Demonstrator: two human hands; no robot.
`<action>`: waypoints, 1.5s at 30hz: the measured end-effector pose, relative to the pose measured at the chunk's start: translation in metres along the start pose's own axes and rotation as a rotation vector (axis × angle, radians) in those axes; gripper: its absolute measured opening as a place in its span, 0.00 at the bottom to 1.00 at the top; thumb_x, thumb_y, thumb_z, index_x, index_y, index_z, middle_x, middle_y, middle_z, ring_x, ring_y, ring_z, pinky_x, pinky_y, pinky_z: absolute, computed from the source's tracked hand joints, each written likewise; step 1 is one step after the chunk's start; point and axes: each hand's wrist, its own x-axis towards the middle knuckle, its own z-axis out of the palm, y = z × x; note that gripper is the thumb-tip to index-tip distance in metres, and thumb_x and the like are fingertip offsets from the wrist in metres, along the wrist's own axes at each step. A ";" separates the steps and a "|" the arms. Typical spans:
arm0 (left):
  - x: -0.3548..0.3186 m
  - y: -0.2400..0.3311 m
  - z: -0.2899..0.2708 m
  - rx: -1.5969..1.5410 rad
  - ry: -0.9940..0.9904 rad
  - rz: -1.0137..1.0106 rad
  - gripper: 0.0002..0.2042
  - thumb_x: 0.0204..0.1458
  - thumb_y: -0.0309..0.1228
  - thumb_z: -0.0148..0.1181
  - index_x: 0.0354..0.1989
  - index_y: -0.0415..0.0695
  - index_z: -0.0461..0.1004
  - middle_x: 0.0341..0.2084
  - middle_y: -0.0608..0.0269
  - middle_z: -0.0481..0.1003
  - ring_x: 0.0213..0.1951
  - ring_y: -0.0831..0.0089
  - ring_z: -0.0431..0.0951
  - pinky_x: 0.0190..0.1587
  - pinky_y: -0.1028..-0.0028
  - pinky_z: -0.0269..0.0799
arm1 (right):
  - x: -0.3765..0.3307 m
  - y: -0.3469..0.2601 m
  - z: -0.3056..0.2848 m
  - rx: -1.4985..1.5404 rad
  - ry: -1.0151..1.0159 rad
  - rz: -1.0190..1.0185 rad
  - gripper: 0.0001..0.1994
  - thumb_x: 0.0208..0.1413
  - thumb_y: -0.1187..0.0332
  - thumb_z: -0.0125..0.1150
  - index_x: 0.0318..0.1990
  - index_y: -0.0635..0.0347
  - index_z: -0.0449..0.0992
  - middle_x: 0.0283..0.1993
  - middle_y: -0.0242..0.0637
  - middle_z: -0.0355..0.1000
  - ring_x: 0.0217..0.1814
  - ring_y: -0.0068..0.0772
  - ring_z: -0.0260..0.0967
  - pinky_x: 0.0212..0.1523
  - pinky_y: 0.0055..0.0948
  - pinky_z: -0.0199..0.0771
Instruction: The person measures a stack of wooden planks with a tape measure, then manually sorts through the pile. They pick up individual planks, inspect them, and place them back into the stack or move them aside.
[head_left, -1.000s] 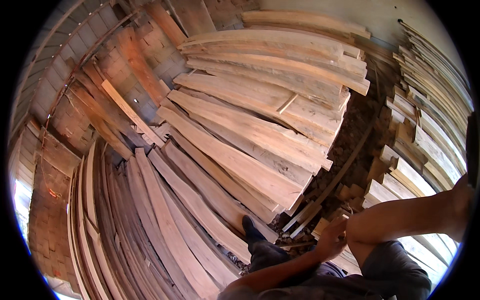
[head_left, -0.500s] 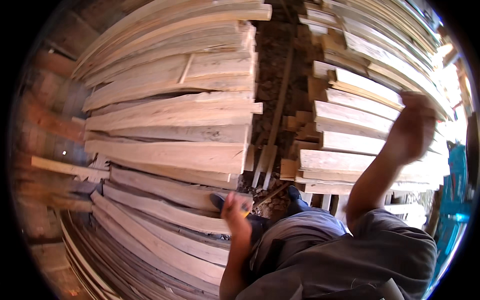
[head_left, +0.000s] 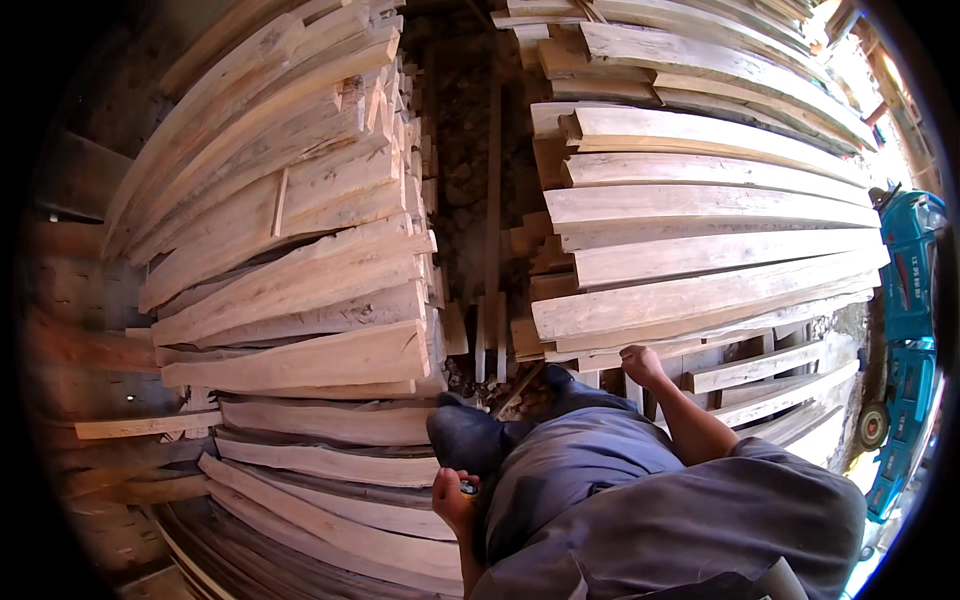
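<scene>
Left hand [head_left: 453, 502] clasps a yellow-black object [head_left: 469, 488], axis unclear; right hand [head_left: 641, 366] curls closed beside crosswise planks [head_left: 700, 290].

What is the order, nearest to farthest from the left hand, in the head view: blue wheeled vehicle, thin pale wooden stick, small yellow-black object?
1. Yellow-black object: in the left hand.
2. Wooden stick: on the left planks.
3. Blue vehicle: far right.

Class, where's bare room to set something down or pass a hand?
Pass a hand: the aisle between the left stack and right stack. Set down: perhaps the left stack's wide board, either side of its stick. Crowded: the aisle's near end, with shoes and wood strips.
</scene>
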 end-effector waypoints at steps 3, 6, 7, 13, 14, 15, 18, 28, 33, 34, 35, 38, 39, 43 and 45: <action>0.000 0.015 0.010 0.247 -0.057 0.141 0.18 0.56 0.30 0.58 0.49 0.29 0.68 0.26 0.59 0.72 0.25 0.71 0.74 0.30 0.73 0.72 | 0.015 0.012 0.008 0.004 -0.002 0.102 0.18 0.45 0.68 0.53 0.44 0.60 0.79 0.45 0.50 0.76 0.50 0.53 0.72 0.53 0.41 0.71; 0.006 0.018 0.012 0.114 -0.026 0.111 0.17 0.56 0.31 0.58 0.49 0.30 0.68 0.26 0.59 0.72 0.25 0.71 0.74 0.29 0.73 0.72 | 0.040 0.002 0.021 0.048 0.104 0.101 0.23 0.44 0.70 0.52 0.50 0.62 0.76 0.51 0.55 0.72 0.57 0.53 0.68 0.60 0.41 0.66; 0.007 0.017 0.019 0.291 -0.071 0.270 0.09 0.59 0.31 0.48 0.32 0.37 0.67 0.21 0.62 0.70 0.22 0.74 0.72 0.27 0.74 0.70 | 0.045 0.003 0.024 0.025 0.113 0.110 0.23 0.44 0.70 0.51 0.52 0.63 0.74 0.53 0.56 0.70 0.58 0.54 0.67 0.61 0.41 0.65; 0.051 0.022 0.051 0.142 -0.189 0.060 0.10 0.58 0.29 0.55 0.41 0.32 0.69 0.25 0.58 0.73 0.24 0.70 0.74 0.28 0.72 0.72 | 0.082 -0.009 0.034 -0.134 0.174 0.097 0.29 0.45 0.72 0.49 0.59 0.69 0.64 0.65 0.56 0.58 0.68 0.54 0.53 0.67 0.44 0.55; 0.062 0.026 0.056 0.161 -0.202 0.063 0.10 0.58 0.28 0.55 0.41 0.32 0.69 0.25 0.58 0.73 0.23 0.70 0.74 0.28 0.72 0.72 | 0.083 -0.013 0.036 -0.152 0.200 0.085 0.29 0.45 0.72 0.49 0.60 0.69 0.63 0.66 0.55 0.57 0.69 0.54 0.52 0.68 0.44 0.53; 0.065 0.034 0.068 0.116 -0.128 0.020 0.09 0.58 0.28 0.53 0.37 0.33 0.69 0.23 0.58 0.74 0.23 0.71 0.74 0.28 0.73 0.71 | 0.085 -0.013 0.038 -0.144 0.177 0.086 0.30 0.45 0.72 0.48 0.61 0.70 0.61 0.67 0.55 0.55 0.71 0.54 0.48 0.69 0.46 0.50; 0.110 0.042 0.063 0.199 -0.306 -0.013 0.09 0.58 0.30 0.53 0.34 0.35 0.69 0.21 0.58 0.73 0.23 0.71 0.74 0.27 0.74 0.71 | 0.093 -0.015 0.052 -0.213 0.233 0.077 0.30 0.45 0.72 0.48 0.60 0.71 0.61 0.67 0.55 0.55 0.70 0.55 0.49 0.68 0.46 0.51; 0.252 0.098 0.059 0.323 -0.474 -0.113 0.13 0.61 0.39 0.51 0.33 0.40 0.68 0.21 0.59 0.72 0.21 0.68 0.75 0.25 0.71 0.74 | 0.105 -0.062 0.111 -0.262 0.168 0.262 0.35 0.43 0.67 0.52 0.63 0.73 0.57 0.71 0.59 0.46 0.74 0.61 0.39 0.71 0.46 0.47; 0.326 0.134 0.051 0.152 -0.411 -0.140 0.13 0.61 0.41 0.51 0.34 0.41 0.68 0.22 0.59 0.73 0.21 0.68 0.75 0.24 0.71 0.73 | 0.118 -0.070 0.103 -0.271 0.039 0.330 0.40 0.40 0.63 0.58 0.64 0.72 0.55 0.71 0.60 0.43 0.74 0.61 0.38 0.71 0.45 0.47; 0.338 0.140 0.046 0.108 -0.379 -0.132 0.13 0.61 0.41 0.51 0.34 0.42 0.68 0.22 0.59 0.73 0.21 0.68 0.75 0.24 0.71 0.73 | 0.120 -0.072 0.097 -0.251 -0.007 0.349 0.41 0.39 0.62 0.60 0.64 0.71 0.54 0.71 0.59 0.43 0.74 0.60 0.38 0.71 0.44 0.47; 0.352 0.139 0.037 0.043 -0.364 -0.144 0.14 0.60 0.41 0.51 0.38 0.42 0.68 0.24 0.58 0.73 0.22 0.66 0.75 0.24 0.69 0.73 | 0.122 -0.085 0.089 -0.222 -0.046 0.373 0.42 0.39 0.63 0.60 0.65 0.70 0.54 0.71 0.60 0.42 0.75 0.61 0.37 0.72 0.43 0.46; 0.366 0.154 0.041 -0.081 -0.425 -0.152 0.13 0.57 0.39 0.53 0.43 0.43 0.69 0.24 0.56 0.73 0.26 0.62 0.74 0.30 0.63 0.71 | 0.128 -0.068 0.103 -0.287 -0.076 0.409 0.47 0.37 0.59 0.64 0.66 0.69 0.51 0.71 0.63 0.41 0.75 0.62 0.35 0.73 0.44 0.44; 0.367 0.158 0.039 -0.134 -0.435 -0.169 0.14 0.56 0.38 0.53 0.45 0.43 0.69 0.26 0.54 0.73 0.28 0.61 0.74 0.32 0.62 0.71 | 0.131 -0.067 0.111 -0.294 -0.090 0.417 0.50 0.35 0.57 0.66 0.66 0.70 0.49 0.71 0.64 0.40 0.75 0.62 0.33 0.73 0.44 0.42; 0.360 0.148 0.028 -0.288 -0.594 -0.241 0.20 0.55 0.31 0.51 0.56 0.42 0.64 0.36 0.51 0.74 0.35 0.58 0.76 0.39 0.59 0.73 | 0.139 -0.055 0.129 -0.348 -0.129 0.436 0.58 0.33 0.54 0.69 0.69 0.72 0.39 0.73 0.64 0.33 0.76 0.63 0.24 0.74 0.44 0.34; 0.355 0.142 0.021 -0.312 -0.713 -0.282 0.23 0.56 0.28 0.50 0.62 0.41 0.59 0.39 0.49 0.74 0.37 0.57 0.76 0.41 0.59 0.73 | 0.140 -0.049 0.128 -0.417 -0.175 0.396 0.59 0.33 0.53 0.70 0.69 0.71 0.39 0.74 0.63 0.30 0.77 0.61 0.22 0.75 0.43 0.32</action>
